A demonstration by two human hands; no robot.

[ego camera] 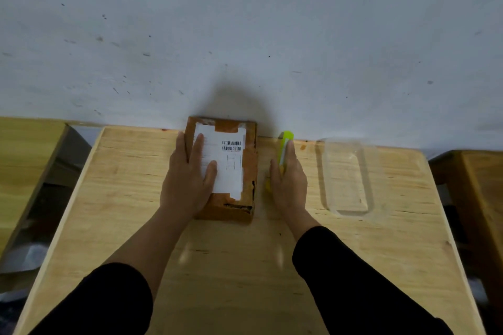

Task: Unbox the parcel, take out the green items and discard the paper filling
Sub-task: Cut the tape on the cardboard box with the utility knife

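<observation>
A brown cardboard parcel point(249, 171) with a white shipping label lies closed at the back middle of the wooden table point(245, 266). My left hand point(187, 179) lies flat on its left side, fingers spread over the label. Just right of the parcel, my right hand point(290, 182) covers a yellow-green utility knife point(286, 141) that lies on the table. The knife's far end sticks out past my fingertips; its near end peeks out by my thumb. Whether my fingers are curled around it is unclear.
A clear plastic tray point(347, 177) sits on the table to the right of the knife. A grey wall rises directly behind the table. Other wooden furniture stands at the left point(24, 160) and right point(479, 185) edges, with gaps between.
</observation>
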